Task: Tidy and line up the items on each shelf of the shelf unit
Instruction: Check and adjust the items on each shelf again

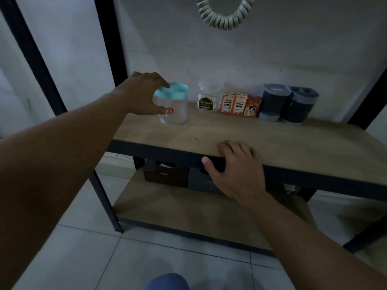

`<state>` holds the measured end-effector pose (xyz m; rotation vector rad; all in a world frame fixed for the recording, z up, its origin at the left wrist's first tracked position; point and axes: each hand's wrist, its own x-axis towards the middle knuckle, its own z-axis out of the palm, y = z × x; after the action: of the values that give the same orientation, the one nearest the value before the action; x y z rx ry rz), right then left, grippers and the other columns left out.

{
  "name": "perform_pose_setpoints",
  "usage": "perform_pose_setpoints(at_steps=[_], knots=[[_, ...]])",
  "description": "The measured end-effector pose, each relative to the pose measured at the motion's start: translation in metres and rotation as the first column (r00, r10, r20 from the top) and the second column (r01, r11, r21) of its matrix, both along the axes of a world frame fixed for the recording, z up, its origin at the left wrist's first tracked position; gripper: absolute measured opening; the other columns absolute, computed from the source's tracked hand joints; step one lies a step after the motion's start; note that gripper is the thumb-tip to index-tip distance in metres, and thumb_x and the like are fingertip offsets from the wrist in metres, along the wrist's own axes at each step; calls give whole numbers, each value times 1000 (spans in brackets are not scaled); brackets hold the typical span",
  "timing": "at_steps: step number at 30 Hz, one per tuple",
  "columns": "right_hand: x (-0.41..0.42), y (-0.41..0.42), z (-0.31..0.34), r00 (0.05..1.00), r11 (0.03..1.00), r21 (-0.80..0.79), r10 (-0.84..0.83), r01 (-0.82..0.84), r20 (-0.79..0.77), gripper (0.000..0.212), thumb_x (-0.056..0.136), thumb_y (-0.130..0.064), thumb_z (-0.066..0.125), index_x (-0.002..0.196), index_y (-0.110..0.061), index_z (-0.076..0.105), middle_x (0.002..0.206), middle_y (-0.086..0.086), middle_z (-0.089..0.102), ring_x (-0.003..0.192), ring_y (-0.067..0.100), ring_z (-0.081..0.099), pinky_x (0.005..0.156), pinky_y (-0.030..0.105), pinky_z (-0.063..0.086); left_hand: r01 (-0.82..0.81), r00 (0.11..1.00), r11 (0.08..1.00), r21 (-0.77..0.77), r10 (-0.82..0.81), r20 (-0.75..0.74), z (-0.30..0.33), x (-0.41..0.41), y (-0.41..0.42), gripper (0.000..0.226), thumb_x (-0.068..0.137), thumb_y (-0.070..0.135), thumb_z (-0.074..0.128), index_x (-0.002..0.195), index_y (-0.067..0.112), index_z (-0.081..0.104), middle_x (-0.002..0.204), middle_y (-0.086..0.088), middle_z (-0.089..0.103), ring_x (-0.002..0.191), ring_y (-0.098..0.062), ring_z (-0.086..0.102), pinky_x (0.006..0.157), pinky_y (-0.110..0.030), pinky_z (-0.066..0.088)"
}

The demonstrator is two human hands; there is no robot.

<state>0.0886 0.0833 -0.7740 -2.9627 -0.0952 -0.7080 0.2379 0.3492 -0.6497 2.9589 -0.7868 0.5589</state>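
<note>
Left hand (146, 93) grips the teal-lidded clear jar (172, 103) at lid and side, at the left end of the shelf (272, 141); jar looks empty, light, smooth plastic, likely slippery; right hand (234, 166) lies flat, fingers relaxed, on the shelf's front edge.

Setting: domestic storage corner, dimly lit | Evidence: black metal-framed shelf unit with wooden boards (272, 143) against a plain white wall (272, 49) | pale tiled floor (83, 258) | household stock: orange refill-ink boxes (233, 104), clear labelled plastic jar (208, 99), dark storage boxes on the lower shelf (165, 172)
</note>
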Motion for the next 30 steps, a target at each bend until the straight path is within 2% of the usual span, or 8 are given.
perform_pose_setpoints(at_steps=[6, 15, 21, 25, 30], knots=[[8, 18, -11, 998, 995, -78, -61, 60, -4, 73, 99, -75, 22, 141, -24, 52, 142, 0, 55, 129, 25, 48, 105, 53, 38, 11, 999, 1000, 25, -12, 45, -16, 12, -3, 77, 78, 56, 77, 140, 20, 51, 137, -4, 57, 119, -27, 57, 105, -47, 39], [11, 15, -12, 998, 992, -112, -62, 63, 12, 74, 98, -77, 19, 145, -28, 49, 147, -3, 53, 133, 23, 49, 105, 52, 41, -5, 999, 990, -141, 10, 32, -33, 43, -26, 70, 79, 44, 81, 138, 21, 51, 134, -6, 56, 120, -30, 53, 94, -46, 48], [12, 14, -15, 998, 994, -96, -58, 61, 33, 74, 97, -78, 25, 143, -27, 51, 145, -3, 55, 132, 23, 50, 105, 51, 42, -37, 998, 985, -167, 45, 49, -38, 65, -39, 68, 80, 39, 80, 139, 22, 50, 138, -5, 53, 127, -29, 48, 93, -47, 46], [14, 13, -17, 997, 995, -83, -41, 46, 61, 73, 97, -78, 28, 141, -26, 54, 143, -3, 57, 129, 22, 53, 103, 51, 43, -57, 994, 983, -176, 72, 81, -40, 74, -43, 68, 79, 38, 80, 138, 19, 50, 138, -7, 55, 132, -29, 43, 98, -45, 41], [16, 13, -19, 995, 996, -81, -42, 49, 90, 72, 96, -77, 31, 139, -25, 56, 140, -2, 59, 126, 24, 55, 102, 51, 44, -63, 994, 977, -202, 79, 74, -42, 82, -48, 68, 80, 36, 80, 138, 19, 50, 138, -7, 56, 129, -31, 47, 98, -45, 43]])
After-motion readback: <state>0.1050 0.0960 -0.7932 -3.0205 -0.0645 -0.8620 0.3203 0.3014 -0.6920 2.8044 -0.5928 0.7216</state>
